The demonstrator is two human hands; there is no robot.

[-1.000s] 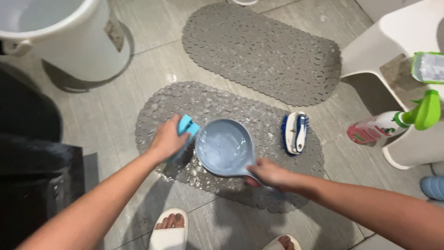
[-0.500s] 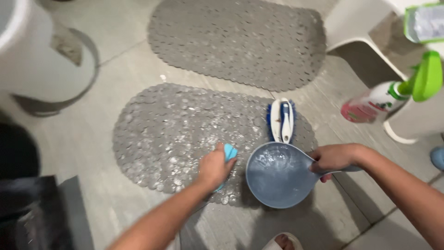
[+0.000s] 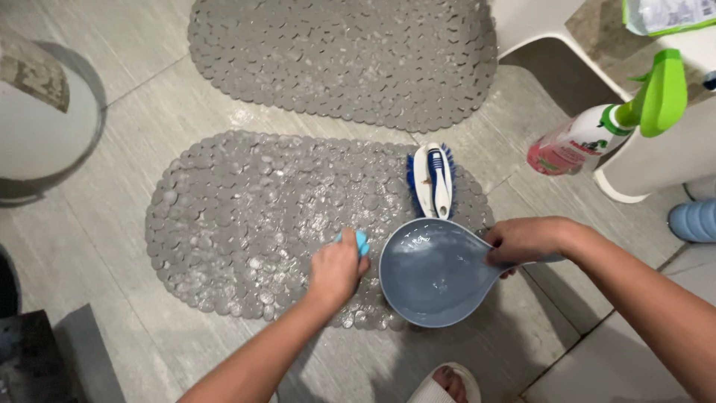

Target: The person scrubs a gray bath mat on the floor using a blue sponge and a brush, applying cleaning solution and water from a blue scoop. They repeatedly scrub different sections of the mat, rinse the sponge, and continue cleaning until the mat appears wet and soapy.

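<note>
Since the earlier frame my left hand (image 3: 337,270), fingers closed on the light-blue scrubber (image 3: 359,240), has slid toward the pebbled mat's (image 3: 224,216) near right edge. My right hand (image 3: 522,240) grips the blue water dipper (image 3: 431,272) just beside it, water inside; suds cover the mat's middle, unrinsed, and a blue-and-white brush (image 3: 432,181) lies at its far right edge.

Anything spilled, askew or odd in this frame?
Nothing damaged. The near mat is wet and soapy where the left hand presses a blue brush. The right hand holds the scoop level, water inside. A second brush lies bristles-down.
</note>
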